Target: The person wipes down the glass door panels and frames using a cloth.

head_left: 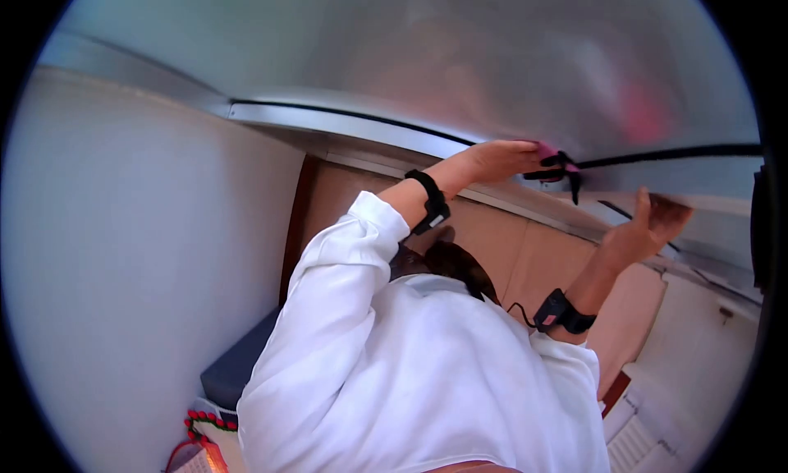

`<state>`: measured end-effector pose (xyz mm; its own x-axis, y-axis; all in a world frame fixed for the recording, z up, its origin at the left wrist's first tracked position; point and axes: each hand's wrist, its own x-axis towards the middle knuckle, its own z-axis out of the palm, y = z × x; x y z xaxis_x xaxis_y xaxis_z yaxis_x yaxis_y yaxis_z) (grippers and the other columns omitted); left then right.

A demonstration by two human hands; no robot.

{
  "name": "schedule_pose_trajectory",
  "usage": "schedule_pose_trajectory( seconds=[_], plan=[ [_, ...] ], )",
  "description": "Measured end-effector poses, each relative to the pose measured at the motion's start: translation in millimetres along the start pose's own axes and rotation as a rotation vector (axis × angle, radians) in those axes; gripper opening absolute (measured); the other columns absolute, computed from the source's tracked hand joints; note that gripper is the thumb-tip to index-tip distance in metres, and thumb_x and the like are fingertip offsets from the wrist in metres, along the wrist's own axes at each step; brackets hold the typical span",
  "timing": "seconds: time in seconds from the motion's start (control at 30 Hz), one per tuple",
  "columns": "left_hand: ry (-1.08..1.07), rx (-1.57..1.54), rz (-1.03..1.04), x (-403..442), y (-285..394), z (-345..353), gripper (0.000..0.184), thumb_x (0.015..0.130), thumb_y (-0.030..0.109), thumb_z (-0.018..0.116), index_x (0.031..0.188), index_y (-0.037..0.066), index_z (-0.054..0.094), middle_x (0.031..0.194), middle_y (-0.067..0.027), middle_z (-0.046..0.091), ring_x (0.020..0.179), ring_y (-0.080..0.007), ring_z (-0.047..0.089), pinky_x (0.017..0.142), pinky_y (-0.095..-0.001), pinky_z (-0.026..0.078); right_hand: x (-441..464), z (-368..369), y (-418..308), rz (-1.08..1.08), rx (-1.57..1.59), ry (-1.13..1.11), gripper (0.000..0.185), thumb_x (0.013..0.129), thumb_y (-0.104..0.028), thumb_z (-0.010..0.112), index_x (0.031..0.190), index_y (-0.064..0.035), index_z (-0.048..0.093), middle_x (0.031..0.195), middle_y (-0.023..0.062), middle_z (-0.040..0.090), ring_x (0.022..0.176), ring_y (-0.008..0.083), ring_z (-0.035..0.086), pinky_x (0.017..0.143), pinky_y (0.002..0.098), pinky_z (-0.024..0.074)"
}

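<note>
My left hand (505, 158) reaches up to a metal-framed panel (353, 121), its fingers pressed together on a small pink item (546, 151). Black straps or clips (563, 176) hang from the item beside the fingertips. To the right, my right hand (652, 224) is at the underside of a pale ledge (706, 202), with its thumb pointing up and spread from the fingers. Nothing shows between them. Both wrists wear black bands with small devices.
A large glossy surface (328, 38) with a pink reflection spans the top. A white wall (148, 227) stands at left. Lower left are a dark blue block (238, 360) and red beads (201, 415). White louvres (634, 442) show at lower right.
</note>
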<state>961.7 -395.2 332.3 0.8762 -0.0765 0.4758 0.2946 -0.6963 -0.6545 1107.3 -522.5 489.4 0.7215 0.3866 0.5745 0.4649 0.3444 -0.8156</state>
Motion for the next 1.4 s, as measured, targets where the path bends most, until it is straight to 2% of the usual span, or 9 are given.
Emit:
schedule_pose_trajectory(
  seconds=[0.07, 0.2, 0.3, 0.53, 0.67, 1.03, 1.23, 1.3, 1.4],
  plan=[
    [-0.135, 0.044, 0.108, -47.5, 0.3, 5.1, 0.061, 0.085, 0.023, 0.046, 0.144, 0.023, 0.031, 0.139, 0.0092, 0.041, 0.129, -0.0111, 0.035, 0.111, -0.0298, 0.017, 2.6, -1.5, 0.5, -0.019, -0.002, -0.018, 0.068, 0.075, 0.013, 0.060, 0.137, 0.0029, 0.033, 0.132, 0.0151, 0.046, 0.116, 0.0215, 0.047, 0.096, 0.0321, 0.0394],
    [-0.077, -0.174, -0.060, -116.3, -11.4, 5.5, 0.056, 0.086, 0.033, 0.049, 0.140, 0.023, 0.038, 0.135, 0.0077, 0.046, 0.127, -0.0110, 0.036, 0.113, -0.0327, 0.016, 2.4, -1.5, 5.8, -0.066, -0.064, -0.015, 0.068, 0.075, 0.012, 0.062, 0.136, 0.0036, 0.033, 0.132, 0.0162, 0.046, 0.119, 0.0241, 0.046, 0.101, 0.0363, 0.0382],
    [-0.124, -0.564, -0.144, -149.3, -22.9, -2.6, 0.051, 0.088, 0.039, 0.053, 0.135, 0.020, 0.046, 0.129, 0.0060, 0.050, 0.123, -0.0122, 0.041, 0.113, -0.0336, 0.017, 8.1, -16.4, 22.5, -0.103, -0.066, -0.022, 0.064, 0.076, 0.009, 0.063, 0.134, 0.0049, 0.036, 0.128, 0.0168, 0.050, 0.113, 0.0246, 0.050, 0.096, 0.0342, 0.0430],
    [-0.200, -0.443, -0.264, -250.5, -77.3, -37.3, 0.053, 0.082, 0.034, 0.059, 0.132, 0.020, 0.050, 0.130, 0.0046, 0.051, 0.125, -0.0114, 0.041, 0.113, -0.0356, 0.021, 6.7, -6.7, 11.1, -0.075, -0.131, -0.006, 0.062, 0.077, 0.009, 0.062, 0.134, 0.0035, 0.037, 0.130, 0.0176, 0.048, 0.116, 0.0265, 0.049, 0.099, 0.0372, 0.0421],
    [-0.296, -0.345, -0.384, -307.4, -111.6, -59.4, 0.044, 0.081, 0.023, 0.058, 0.125, 0.019, 0.055, 0.124, 0.0039, 0.056, 0.121, -0.0117, 0.047, 0.113, -0.0377, 0.026, 4.5, 5.6, -2.0, -0.078, -0.129, -0.012, 0.062, 0.077, 0.008, 0.061, 0.134, 0.0026, 0.038, 0.130, 0.0177, 0.048, 0.118, 0.0270, 0.047, 0.100, 0.0375, 0.0408],
    [-0.491, -0.202, -0.633, -428.9, -150.3, -75.3, 0.034, 0.083, 0.014, 0.052, 0.117, 0.012, 0.056, 0.116, -0.0049, 0.059, 0.114, -0.0211, 0.052, 0.107, -0.0427, 0.032, 8.7, -6.7, 7.3, -0.071, -0.084, -0.038, 0.064, 0.076, 0.009, 0.064, 0.134, 0.0017, 0.038, 0.131, 0.0168, 0.047, 0.119, 0.0269, 0.047, 0.102, 0.0374, 0.0391],
    [-0.574, 0.037, -0.918, -462.2, -146.0, -67.1, 0.037, 0.082, 0.011, 0.051, 0.119, 0.011, 0.055, 0.118, -0.0082, 0.058, 0.114, -0.0256, 0.052, 0.102, -0.0420, 0.038, 8.3, -9.2, 12.5, -0.090, -0.072, -0.042, 0.065, 0.074, 0.011, 0.064, 0.133, 0.0039, 0.037, 0.129, 0.0166, 0.049, 0.117, 0.0249, 0.047, 0.103, 0.0375, 0.0362],
    [-0.621, -0.013, -1.173, -456.8, -154.5, -76.0, 0.034, 0.083, 0.008, 0.051, 0.117, 0.006, 0.057, 0.115, -0.0123, 0.061, 0.111, -0.0301, 0.054, 0.098, -0.0420, 0.041, 8.0, -13.8, 17.4, -0.061, -0.075, -0.060, 0.069, 0.073, 0.012, 0.065, 0.135, 0.0028, 0.035, 0.131, 0.0164, 0.047, 0.117, 0.0241, 0.047, 0.102, 0.0368, 0.0380],
    [-0.511, 0.066, -1.349, -452.0, -146.7, -59.1, 0.027, 0.084, 0.008, 0.048, 0.107, 0.009, 0.062, 0.100, -0.0153, 0.065, 0.096, -0.0349, 0.060, 0.082, -0.0456, 0.048, 6.2, -10.6, 18.8, -0.049, -0.118, 0.009, 0.072, 0.073, 0.011, 0.065, 0.136, 0.0027, 0.030, 0.128, 0.0144, 0.047, 0.112, 0.0220, 0.049, 0.099, 0.0355, 0.0397]
  ],
)
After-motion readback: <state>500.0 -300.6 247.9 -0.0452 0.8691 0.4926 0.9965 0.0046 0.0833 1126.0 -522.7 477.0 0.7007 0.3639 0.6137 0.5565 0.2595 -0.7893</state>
